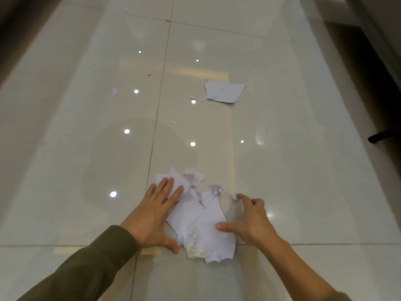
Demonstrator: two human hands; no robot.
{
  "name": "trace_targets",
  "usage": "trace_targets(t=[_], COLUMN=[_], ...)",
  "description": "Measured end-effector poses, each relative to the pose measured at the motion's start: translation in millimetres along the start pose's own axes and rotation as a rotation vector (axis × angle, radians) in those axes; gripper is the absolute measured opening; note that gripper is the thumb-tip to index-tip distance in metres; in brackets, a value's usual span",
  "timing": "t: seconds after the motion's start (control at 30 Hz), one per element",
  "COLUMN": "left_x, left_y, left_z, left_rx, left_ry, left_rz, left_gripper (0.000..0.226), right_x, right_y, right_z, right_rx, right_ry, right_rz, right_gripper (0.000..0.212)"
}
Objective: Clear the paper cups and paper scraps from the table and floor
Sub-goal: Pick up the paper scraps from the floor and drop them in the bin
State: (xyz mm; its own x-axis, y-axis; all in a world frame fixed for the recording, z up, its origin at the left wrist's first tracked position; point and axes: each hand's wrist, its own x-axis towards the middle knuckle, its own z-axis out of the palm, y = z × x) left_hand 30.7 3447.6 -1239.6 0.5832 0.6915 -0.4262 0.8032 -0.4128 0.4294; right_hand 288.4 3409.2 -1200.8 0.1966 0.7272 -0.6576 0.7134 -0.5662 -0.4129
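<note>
A heap of white paper scraps [200, 222] is seen on the glossy tiled floor [65, 148], nearest the camera, with a crumpled tissue-like wad [196, 246] at its near edge. The left hand [155, 216] is laid flat and spread, palm down; its fingers [171, 190] are pressed on the left part of the heap and its thumb is set against the near left edge. Nothing is gripped by it. The right hand [249, 220] is held half curled at the right side of the heap, the thumb resting on the largest sheet and the index fingertip touching a small crumpled piece [233, 197]; no closed pinch is seen. An olive sleeve [91, 268] covers the left forearm. Farther off, a single torn sheet [223, 91] lies flat, well apart from the heap, and a small fragment [114, 91] lies to the far left.
</note>
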Motion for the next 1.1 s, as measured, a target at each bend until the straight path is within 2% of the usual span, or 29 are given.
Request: trace_targets(t=[0.1, 0.23, 0.33, 0.4, 0.47, 0.53, 0.6, 0.7, 0.77, 0.83, 0.9, 1.0, 1.1], left_x=[-2.0, -3.7, -2.9, -4.1, -5.0, -5.1, -5.7, -6.9, -3.5, 0.6, 3.4, 4.3, 2.8], left_y=[16.5, 36.8, 54.1, 66.7, 79.1, 87.9, 96.3, 94.9, 102.7, 103.9, 107.8, 105.6, 95.2], left_z=[16.6, 31.3, 41.2, 43.4, 45.7, 51.4, 50.6, 41.4, 38.3, 31.6, 16.2, -20.7, -66.9], left_rx=[0.045, -0.035, -0.19, -0.333, -0.433, -0.565, -0.749, -1.111, -1.005, -0.819, -0.767, -0.894, -0.85], left_ry=[-0.011, 0.076, 0.157, 0.152, 0.191, 0.294, 0.341, 0.235, 0.333, 0.398, 0.477, 0.61, 0.727], left_rz=[0.03, 0.007, -0.021, -0.028, -0.029, -0.065, -0.112, -0.18, -0.212, -0.217, -0.244, -0.235, -0.255], left_gripper=[0.128, 0.099, 0.078, 0.067, 0.061, 0.051, 0.03, 0.021, 0.015, 0.032, 0.044, 0.04, 0.034], right_x=[-6.8, -7.7, -7.7, -6.0, -5.7, -6.9, -8.0, -7.9, -6.3, -4.4, -3.6, -5.3, -12.7], right_y=[-6.5, -16.8, -22.6, -24.4, -26.1, -27.6, -27.7, -30.1, -35.2, -45.9, -62.9, -96.8, -140.3], right_z=[21.5, 33.3, 36.7, 38.0, 38.7, 38.8, 40.6, 42.2, 40.0, 33.8, 22.3, -2.0, -31.6], right_rx=[0.059, 0.214, 0.292, 0.363, 0.457, 0.572, 0.631, 0.659, 0.705, 0.673, 0.722, 0.83, 0.894], right_ry=[-0.026, -0.009, 0.003, 0.023, 0.008, -0.023, -0.043, -0.04, -0.049, -0.054, -0.042, -0.084, -0.136], right_rz=[-0.019, -0.006, -0.015, -0.014, 0.017, 0.061, 0.088, 0.145, 0.189, 0.185, 0.158, 0.066, -0.037], right_gripper=[0.09, 0.072, 0.047, 0.027, 0.018, 0.017, 0.025, 0.026, 0.022, 0.017, 0.012, 0.007, 0.019])
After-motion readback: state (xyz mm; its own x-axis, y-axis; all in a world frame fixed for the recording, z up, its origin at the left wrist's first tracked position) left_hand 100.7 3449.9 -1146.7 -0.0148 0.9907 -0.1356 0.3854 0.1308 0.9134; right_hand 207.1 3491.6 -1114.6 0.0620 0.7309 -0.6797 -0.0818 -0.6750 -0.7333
